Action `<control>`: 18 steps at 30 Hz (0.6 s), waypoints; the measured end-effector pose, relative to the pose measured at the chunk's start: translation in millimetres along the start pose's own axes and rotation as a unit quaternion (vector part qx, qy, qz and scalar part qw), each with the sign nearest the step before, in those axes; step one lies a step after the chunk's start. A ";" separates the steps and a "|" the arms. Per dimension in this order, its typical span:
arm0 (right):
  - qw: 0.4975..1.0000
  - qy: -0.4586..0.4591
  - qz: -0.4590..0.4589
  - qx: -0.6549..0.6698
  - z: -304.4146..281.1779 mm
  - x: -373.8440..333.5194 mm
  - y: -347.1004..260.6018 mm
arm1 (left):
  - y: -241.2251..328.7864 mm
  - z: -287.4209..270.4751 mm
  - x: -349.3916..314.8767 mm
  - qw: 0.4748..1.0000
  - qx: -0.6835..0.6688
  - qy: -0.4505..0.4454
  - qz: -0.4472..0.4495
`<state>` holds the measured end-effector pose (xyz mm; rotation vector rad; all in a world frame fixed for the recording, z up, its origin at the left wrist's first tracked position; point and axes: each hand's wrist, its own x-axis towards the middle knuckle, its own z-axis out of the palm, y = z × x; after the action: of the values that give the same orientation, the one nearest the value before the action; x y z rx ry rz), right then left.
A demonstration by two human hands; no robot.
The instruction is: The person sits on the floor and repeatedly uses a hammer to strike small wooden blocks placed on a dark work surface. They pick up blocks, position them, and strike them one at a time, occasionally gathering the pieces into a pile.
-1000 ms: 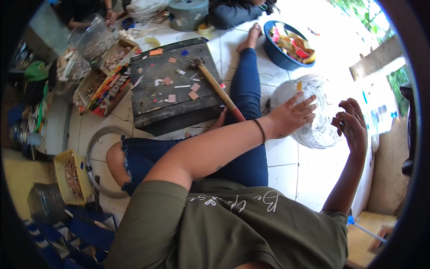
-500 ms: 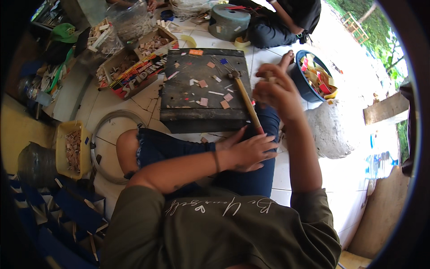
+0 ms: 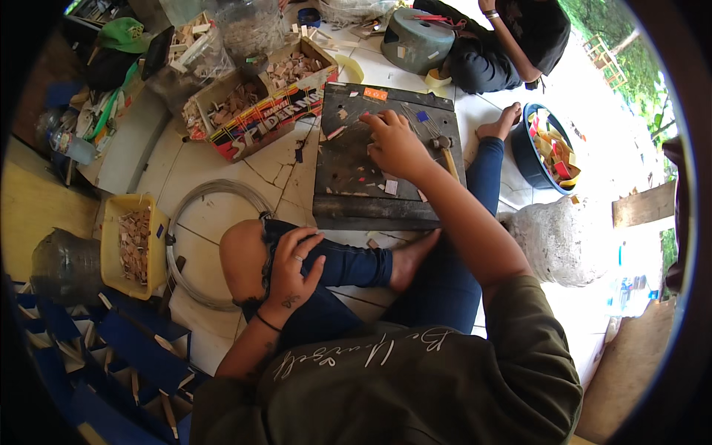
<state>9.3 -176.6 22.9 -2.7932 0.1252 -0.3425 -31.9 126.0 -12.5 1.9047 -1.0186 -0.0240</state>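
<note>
My right hand (image 3: 399, 144) hangs palm down over the low black block (image 3: 378, 209), its fingers apart and slightly bent. Whether the fingertips touch the surface is hard to tell. Under and around it lie small wood chips and paper bits, with a white piece (image 3: 391, 187) near the wrist. At the block's right edge lies a hammer (image 3: 445, 146), its handle partly behind my right forearm. Thin wires (image 3: 423, 130) and a small blue square (image 3: 423, 116) sit beyond the hand. My left hand (image 3: 295, 271) rests on my bent left leg, fingers spread, holding nothing.
A printed cardboard box (image 3: 267, 119) of wood pieces stands left of the block, a yellow tub (image 3: 159, 245) of chips nearer. A wire coil (image 3: 178, 222) lies by my knee. A blue basin (image 3: 532, 159) of scraps stands right; another person (image 3: 512, 52) sits beyond.
My right hand has come down and left over the block. My left hand has left the hammer handle's end and moved to my left leg. The hammer lies closer to the block's right edge.
</note>
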 end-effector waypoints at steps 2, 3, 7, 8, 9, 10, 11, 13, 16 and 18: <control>0.999 -0.043 -0.011 0.025 -8.9 0.0 4.2 | -5.8 0.4 3.3 1.000 -0.009 0.012 -0.005; 0.997 -0.064 -0.017 0.040 -15.2 1.7 6.1 | -7.7 1.1 7.2 1.000 -0.007 0.007 0.000; 0.985 -0.122 -0.054 0.105 -49.2 10.3 17.8 | -12.7 0.5 34.2 0.998 -0.006 0.019 0.052; 0.985 -0.129 -0.066 0.095 -55.1 12.9 20.5 | -13.5 -0.9 42.7 0.998 -0.011 0.027 0.056; 0.983 -0.103 -0.035 0.148 -65.2 11.7 26.4 | -13.9 -2.4 51.4 0.997 -0.021 0.039 0.066; 0.990 -0.103 0.028 0.089 -70.2 15.0 31.2 | -13.5 -2.8 60.0 0.996 -0.010 0.049 0.074; 0.993 -0.094 0.065 0.038 -77.0 21.5 37.8 | -11.9 -1.9 68.8 0.994 -0.003 0.063 0.088; 0.981 -0.124 0.135 -0.066 -76.3 26.2 43.7 | -7.3 3.6 87.6 0.992 0.009 0.076 0.105; 0.944 -0.189 0.204 -0.180 -63.0 29.5 44.2 | 2.2 23.7 117.5 0.994 0.058 0.051 0.083; 0.938 -0.174 0.219 -0.203 -53.7 32.7 41.5 | 6.4 42.5 138.6 0.993 0.088 0.037 0.063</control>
<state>25.6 -236.3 66.0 -3.0491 0.7974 0.3216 37.3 2.9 20.9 1.9793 -1.1190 0.2153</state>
